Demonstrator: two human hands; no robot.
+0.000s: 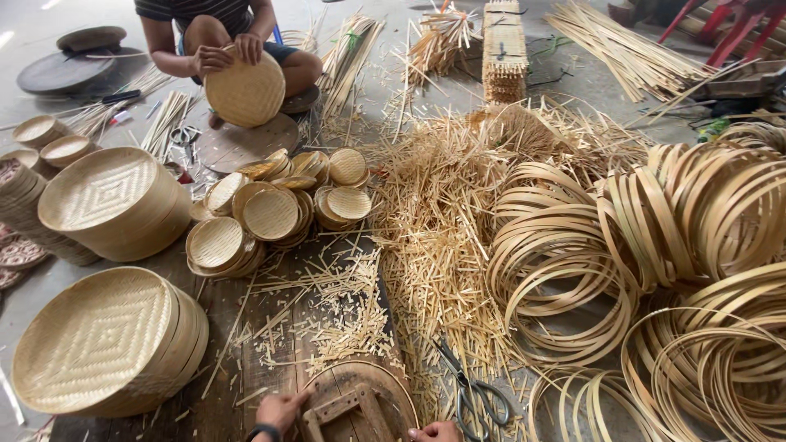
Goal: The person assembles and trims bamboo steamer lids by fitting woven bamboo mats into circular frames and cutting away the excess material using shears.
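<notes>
Pale straw trays (pixel 97 340) — diamond-patterned weave

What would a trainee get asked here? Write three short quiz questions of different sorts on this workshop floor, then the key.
1. True or false: the scissors lie shut on the floor beside the right hand.
2. Multiple choice: what does the left hand touch? A) a woven tray B) the thin bamboo hoop round a wooden form C) the scissors
3. Fill in: the co-worker sitting opposite holds a round woven ____ with both hands.

Key: 1 true. 2 B. 3 tray.
</notes>
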